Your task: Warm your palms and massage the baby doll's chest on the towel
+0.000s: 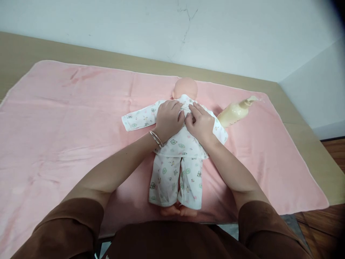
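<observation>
A baby doll (pixel 185 87) lies stretched out with its bald head away from me and its feet toward me; no face shows. It wears a white printed shirt (pixel 176 145) and matching trousers (pixel 164 176). My left hand (pixel 169 118) rests on the upper part of the shirt, fingers slightly bent and thumb apart. Beside it, my right hand (pixel 201 122) lies on the same area, its fingers loosely curved over the cloth. A small gap separates the two hands. I see nothing held in either one, though the undersides of the palms are hidden.
Under the doll a pink blanket (pixel 67 144) covers most of the wooden table (pixel 330 172). A pale yellow pump bottle (pixel 234 113) lies tilted by the doll's right-hand sleeve. Behind the table stands a white wall (pixel 134 32) with scribbles.
</observation>
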A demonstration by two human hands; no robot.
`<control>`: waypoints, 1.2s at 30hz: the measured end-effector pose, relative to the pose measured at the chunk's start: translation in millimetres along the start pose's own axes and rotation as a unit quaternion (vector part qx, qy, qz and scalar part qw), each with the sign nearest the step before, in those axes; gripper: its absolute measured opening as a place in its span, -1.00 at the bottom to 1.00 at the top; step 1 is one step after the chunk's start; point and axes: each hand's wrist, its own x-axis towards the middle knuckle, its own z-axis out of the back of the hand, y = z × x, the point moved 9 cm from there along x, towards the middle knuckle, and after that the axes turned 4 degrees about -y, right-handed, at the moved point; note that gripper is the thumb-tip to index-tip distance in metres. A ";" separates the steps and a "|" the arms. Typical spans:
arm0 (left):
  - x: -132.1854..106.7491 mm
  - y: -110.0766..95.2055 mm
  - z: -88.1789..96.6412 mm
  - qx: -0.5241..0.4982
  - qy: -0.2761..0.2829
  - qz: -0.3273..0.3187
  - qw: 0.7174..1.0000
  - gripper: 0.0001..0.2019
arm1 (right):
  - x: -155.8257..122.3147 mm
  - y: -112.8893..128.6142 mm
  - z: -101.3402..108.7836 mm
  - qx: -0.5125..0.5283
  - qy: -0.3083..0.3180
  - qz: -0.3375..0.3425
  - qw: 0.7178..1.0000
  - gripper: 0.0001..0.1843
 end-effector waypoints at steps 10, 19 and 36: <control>3.3 19.0 -13.6 -0.025 0.007 0.039 0.999 -0.58 | 10.7 -10.1 -15.8 0.025 0.062 0.014 0.998 -0.44; 3.7 13.8 -9.5 -0.028 0.004 0.018 0.999 -0.61 | 9.1 -7.7 -14.2 0.032 0.052 0.019 0.998 -0.45; 3.0 14.1 -9.0 -0.006 0.004 0.037 0.999 -0.65 | 5.0 -12.5 -5.0 0.044 -0.009 -0.019 0.999 -0.52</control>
